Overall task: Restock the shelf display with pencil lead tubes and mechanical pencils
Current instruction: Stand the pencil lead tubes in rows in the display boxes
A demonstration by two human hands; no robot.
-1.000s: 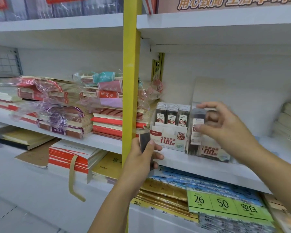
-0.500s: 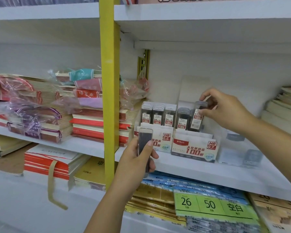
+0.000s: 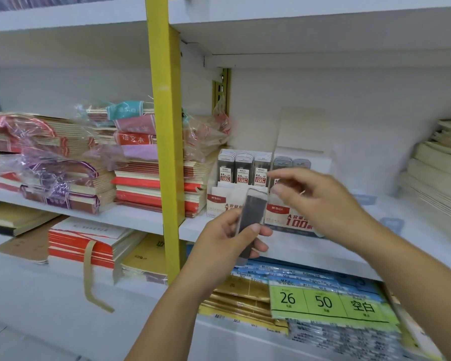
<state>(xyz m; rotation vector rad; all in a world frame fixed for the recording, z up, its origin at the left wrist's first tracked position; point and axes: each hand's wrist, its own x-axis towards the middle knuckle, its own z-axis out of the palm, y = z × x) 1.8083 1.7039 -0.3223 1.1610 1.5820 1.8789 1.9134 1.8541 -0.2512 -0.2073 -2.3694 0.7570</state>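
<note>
head view: a left hand [image 3: 229, 238] grips a dark lead tube [image 3: 253, 216] upright before the shelf [image 3: 422, 217], thumb curled across its lower face. just right of it hovers the right hand [image 3: 320, 201], forefinger and thumb parted, apparently holding nothing, though blurred. behind that hand a display box [image 3: 297, 222] looks only part-filled. likely best: pinch the tube near its cap, keep it upright, and lower it in beside the grey tubes [image 3: 292, 162].

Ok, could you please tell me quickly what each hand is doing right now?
Left hand: gripping a dark lead tube.
Right hand: open, empty, close to the tube's top.
</note>
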